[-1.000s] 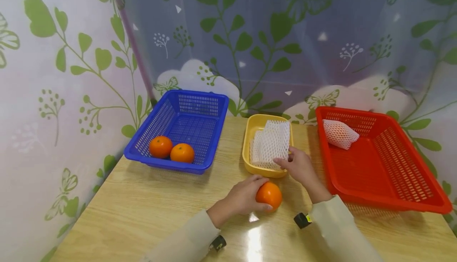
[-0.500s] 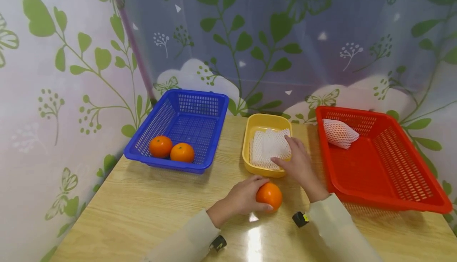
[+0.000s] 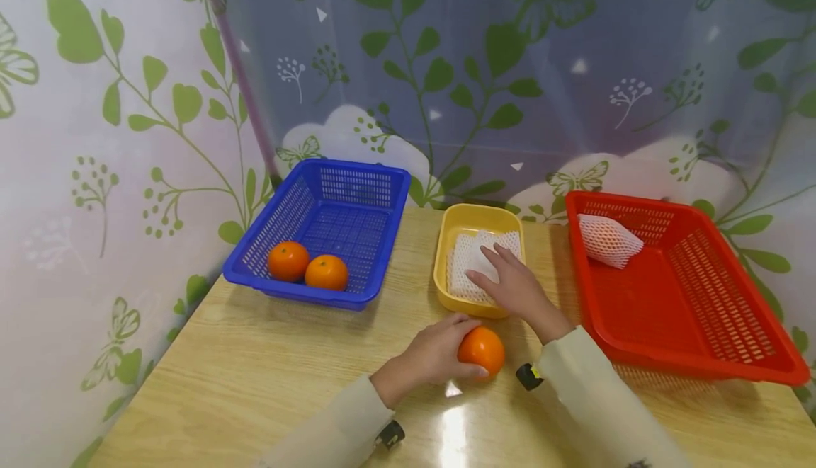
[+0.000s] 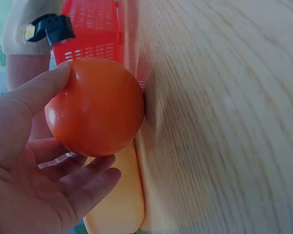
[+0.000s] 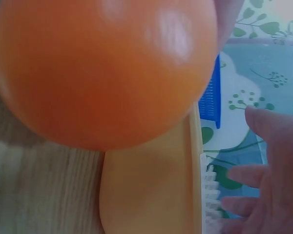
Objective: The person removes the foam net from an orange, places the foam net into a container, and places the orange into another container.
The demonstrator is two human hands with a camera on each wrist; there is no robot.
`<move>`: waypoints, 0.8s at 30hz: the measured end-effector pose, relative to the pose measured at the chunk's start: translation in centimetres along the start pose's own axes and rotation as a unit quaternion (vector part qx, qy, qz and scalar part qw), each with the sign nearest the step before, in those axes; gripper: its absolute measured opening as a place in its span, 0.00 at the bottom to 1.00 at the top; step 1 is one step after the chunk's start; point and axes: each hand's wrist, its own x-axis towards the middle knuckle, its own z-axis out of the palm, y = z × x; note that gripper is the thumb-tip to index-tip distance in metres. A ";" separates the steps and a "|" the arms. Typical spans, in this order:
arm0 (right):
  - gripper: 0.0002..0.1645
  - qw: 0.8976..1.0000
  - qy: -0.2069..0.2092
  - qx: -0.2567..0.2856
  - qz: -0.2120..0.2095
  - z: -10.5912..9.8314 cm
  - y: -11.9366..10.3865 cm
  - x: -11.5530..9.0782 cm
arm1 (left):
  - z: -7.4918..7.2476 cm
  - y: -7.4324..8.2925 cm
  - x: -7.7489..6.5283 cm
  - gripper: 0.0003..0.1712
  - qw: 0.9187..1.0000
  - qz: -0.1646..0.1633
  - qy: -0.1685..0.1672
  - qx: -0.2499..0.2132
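My left hand (image 3: 438, 352) holds an orange (image 3: 482, 352) on the wooden table, thumb on the near side and fingers around the far side. In the left wrist view the orange (image 4: 98, 107) sits between thumb and fingers. Just beyond it stands a yellow basket (image 3: 441, 255) holding several white foam net sleeves (image 3: 468, 270). Over those sleeves hovers my right hand (image 3: 515, 284), fingers spread and nothing gripped. The right wrist view shows this hand (image 5: 278, 170) above the basket's rim, with a sleeve edge (image 5: 210, 195) poking up beside it.
At the left, a blue basket (image 3: 239, 270) contains two oranges (image 3: 326, 272). A red basket (image 3: 676, 365) on the right holds an orange in a white foam net (image 3: 608, 240). A patterned curtain (image 3: 408, 86) hangs behind the table.
My right hand has let go of a raised foam net sleeve, which now lies flat in the yellow basket. The hand has since shifted left over the sleeves. My left hand stays put.
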 end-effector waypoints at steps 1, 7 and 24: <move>0.44 1.000 -0.016 -0.003 0.006 0.0 0.0 0.3 | 0.0 0.0 0.0 0.43 1.000 0.000 0.001 0.001; 0.42 0.995 -0.091 -0.020 0.034 0.4 0.1 2.0 | 0.0 0.2 0.0 0.43 1.000 -0.005 0.002 -0.001; 0.40 0.984 -0.166 -0.039 0.056 0.6 -0.3 3.6 | 0.0 0.3 0.0 0.42 1.000 -0.011 -0.004 -0.019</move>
